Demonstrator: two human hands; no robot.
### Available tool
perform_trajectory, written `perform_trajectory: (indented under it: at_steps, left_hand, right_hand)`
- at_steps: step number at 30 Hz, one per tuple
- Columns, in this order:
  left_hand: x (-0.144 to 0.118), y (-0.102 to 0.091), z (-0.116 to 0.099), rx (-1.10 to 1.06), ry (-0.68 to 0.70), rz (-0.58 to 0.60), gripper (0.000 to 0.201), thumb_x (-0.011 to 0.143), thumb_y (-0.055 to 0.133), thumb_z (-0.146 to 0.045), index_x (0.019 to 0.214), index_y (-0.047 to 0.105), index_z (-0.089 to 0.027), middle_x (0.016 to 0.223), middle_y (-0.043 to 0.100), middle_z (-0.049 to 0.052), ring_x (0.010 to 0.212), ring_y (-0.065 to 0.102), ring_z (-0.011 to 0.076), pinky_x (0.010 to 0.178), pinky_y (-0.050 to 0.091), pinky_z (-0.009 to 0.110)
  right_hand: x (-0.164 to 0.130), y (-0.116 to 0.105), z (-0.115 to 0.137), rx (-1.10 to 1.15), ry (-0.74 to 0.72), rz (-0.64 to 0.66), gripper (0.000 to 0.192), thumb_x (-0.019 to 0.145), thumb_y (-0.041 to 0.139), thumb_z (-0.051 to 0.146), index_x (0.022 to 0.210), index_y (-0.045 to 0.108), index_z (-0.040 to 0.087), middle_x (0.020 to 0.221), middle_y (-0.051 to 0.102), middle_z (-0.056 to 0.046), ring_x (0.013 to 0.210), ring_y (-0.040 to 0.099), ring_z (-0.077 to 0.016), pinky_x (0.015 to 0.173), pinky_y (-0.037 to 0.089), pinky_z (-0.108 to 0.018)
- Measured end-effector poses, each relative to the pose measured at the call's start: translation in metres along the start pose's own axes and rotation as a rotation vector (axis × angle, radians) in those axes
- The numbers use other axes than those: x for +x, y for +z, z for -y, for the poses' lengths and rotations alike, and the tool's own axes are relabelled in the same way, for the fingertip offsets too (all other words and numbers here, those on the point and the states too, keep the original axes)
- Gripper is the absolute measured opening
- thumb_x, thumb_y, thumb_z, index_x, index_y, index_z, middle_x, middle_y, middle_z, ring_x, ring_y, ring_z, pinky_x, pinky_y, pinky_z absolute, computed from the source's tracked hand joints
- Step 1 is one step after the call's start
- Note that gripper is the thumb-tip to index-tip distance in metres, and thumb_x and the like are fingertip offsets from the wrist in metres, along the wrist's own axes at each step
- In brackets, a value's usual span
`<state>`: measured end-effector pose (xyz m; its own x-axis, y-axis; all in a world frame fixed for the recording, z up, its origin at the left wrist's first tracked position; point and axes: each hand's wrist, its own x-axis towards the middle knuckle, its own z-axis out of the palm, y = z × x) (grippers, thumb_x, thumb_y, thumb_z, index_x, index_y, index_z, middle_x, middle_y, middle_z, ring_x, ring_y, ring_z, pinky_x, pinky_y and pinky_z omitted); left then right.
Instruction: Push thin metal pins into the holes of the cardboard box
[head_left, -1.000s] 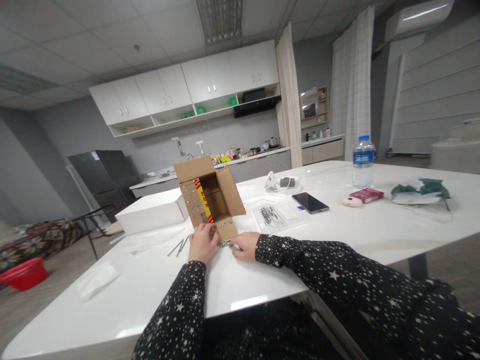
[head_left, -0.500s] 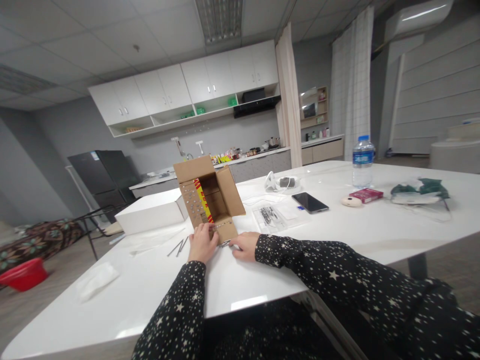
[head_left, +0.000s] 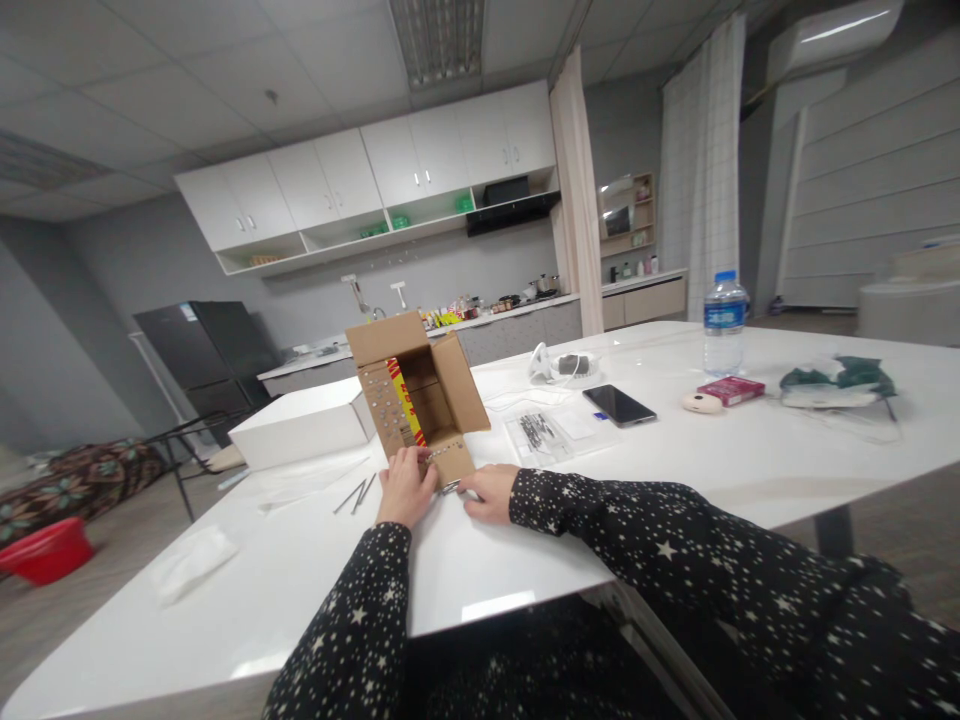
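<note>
An open cardboard box [head_left: 395, 405] lies on its side, tilted, with its flaps spread and its opening toward me. Small shiny dots stud its left flap, beside a red and yellow strip [head_left: 406, 402]. My left hand [head_left: 406, 487] is at the bottom corner of the box, its fingers curled on the cardboard. By the lower flap, my right hand [head_left: 489, 492] has its fingers pressed together at some thin metal rods [head_left: 449, 487]; the fingertips are partly hidden. More thin dark rods [head_left: 360, 494] lie left of my left hand.
A clear case [head_left: 540, 432] of thin dark pieces and a phone [head_left: 619, 405] lie right of the box. Farther right are a water bottle [head_left: 724, 325], a pink pack [head_left: 733, 390] and a cream item [head_left: 703, 403]. A white box [head_left: 300, 425] stands left; white tissue [head_left: 193, 562] lies front left.
</note>
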<state>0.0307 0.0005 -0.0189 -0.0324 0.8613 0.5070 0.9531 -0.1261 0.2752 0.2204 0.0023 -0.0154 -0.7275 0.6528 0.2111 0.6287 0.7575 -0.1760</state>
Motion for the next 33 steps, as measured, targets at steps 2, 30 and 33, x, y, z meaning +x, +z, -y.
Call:
perform_trajectory:
  at_steps: [2, 30, 33]
  left_hand:
    - [-0.0001, -0.0001, -0.0003, -0.013, 0.001, -0.001, 0.026, 0.082, 0.044, -0.032, 0.102, 0.053, -0.02, 0.107, 0.057, 0.009, 0.105, 0.049, 0.0246, 0.089, 0.034, 0.045]
    - [0.0057, -0.0018, -0.0042, -0.038, 0.008, -0.147, 0.013, 0.083, 0.043, -0.03, 0.09, 0.049, -0.02, 0.09, 0.064, 0.004, 0.09, 0.057, 0.0208, 0.085, 0.034, 0.04]
    - [0.0055, -0.0046, -0.0059, -0.076, 0.031, -0.214, 0.011, 0.082, 0.044, -0.03, 0.087, 0.047, -0.021, 0.083, 0.063, 0.002, 0.082, 0.059, 0.018, 0.081, 0.038, 0.036]
  right_hand:
    - [-0.0001, -0.0007, 0.0007, -0.002, -0.004, 0.004, 0.037, 0.076, 0.043, 0.034, 0.105, 0.063, 0.024, 0.089, 0.07, -0.008, 0.084, 0.064, -0.0247, 0.066, 0.045, -0.031]
    - [-0.0009, 0.0013, 0.0, -0.01, -0.02, -0.017, 0.038, 0.077, 0.044, 0.032, 0.109, 0.063, 0.022, 0.093, 0.069, -0.008, 0.086, 0.064, -0.0232, 0.069, 0.045, -0.03]
    - [-0.0013, 0.0017, -0.0008, -0.001, -0.021, -0.022, 0.038, 0.077, 0.045, 0.032, 0.109, 0.063, 0.022, 0.095, 0.069, -0.008, 0.087, 0.064, -0.0232, 0.071, 0.045, -0.029]
